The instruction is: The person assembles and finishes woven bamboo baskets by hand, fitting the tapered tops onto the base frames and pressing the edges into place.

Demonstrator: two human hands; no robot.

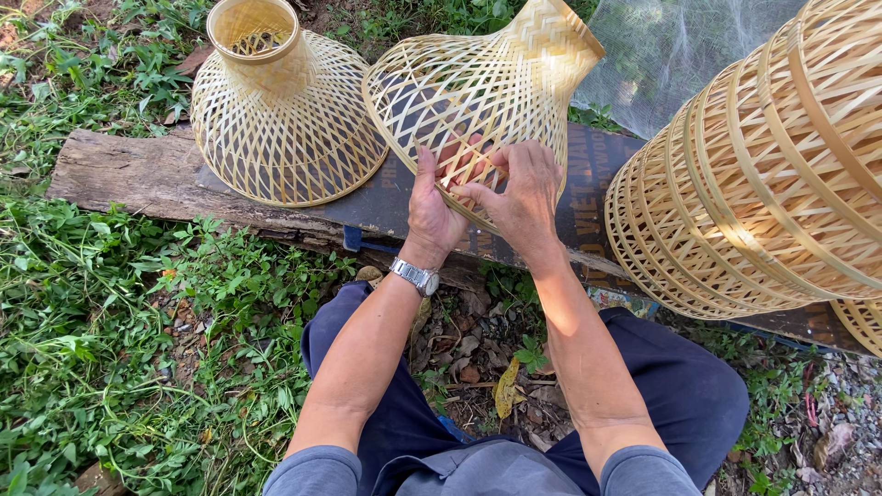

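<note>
While the tilted woven bamboo basket point(478, 92) is leaning on the dark board point(588, 174) with its wide rim turned toward the person, both hands are working at that rim. The left hand point(430, 213) is bracing the weave from beneath, fingers spread against the strips; the right hand point(524, 197) is pinching a strip at the edge. One finished basket point(280, 106) is sitting mouth-down beside it, presumably set aside, and a nested stack of baskets point(763, 174), too many to count, is lying on the right.
</note>
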